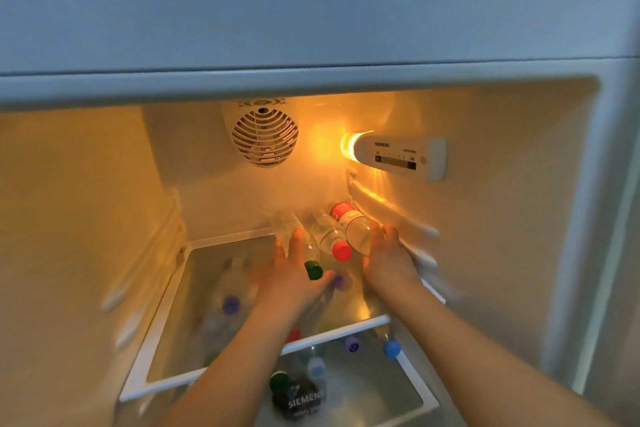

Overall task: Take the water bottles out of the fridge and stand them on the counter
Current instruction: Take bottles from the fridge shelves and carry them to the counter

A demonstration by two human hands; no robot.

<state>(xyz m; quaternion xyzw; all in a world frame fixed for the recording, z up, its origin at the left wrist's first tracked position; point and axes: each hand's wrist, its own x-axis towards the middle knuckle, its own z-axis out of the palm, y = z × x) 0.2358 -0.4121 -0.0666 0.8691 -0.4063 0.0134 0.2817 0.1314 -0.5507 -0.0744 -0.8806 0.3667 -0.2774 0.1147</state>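
home kitchen: open siemens fridge (398, 156), bottles (356, 229)

The left hand (294, 274) covers the lower body of the green-capped bottle (313, 270); only its cap and neck show beside the fingers. The right hand (386, 256) hides the cap end of the red-labelled bottle (353, 229). Left of the left hand, a ribbed clear bottle (285, 229) is smeared by motion, its cap out of sight. Below both wrists, bottles under the glass shelf (242, 281) are blurred to coloured caps. Both forearms are cut off by the bottom edge. The control panel (398, 156) print above the right hand is mostly too small to read.
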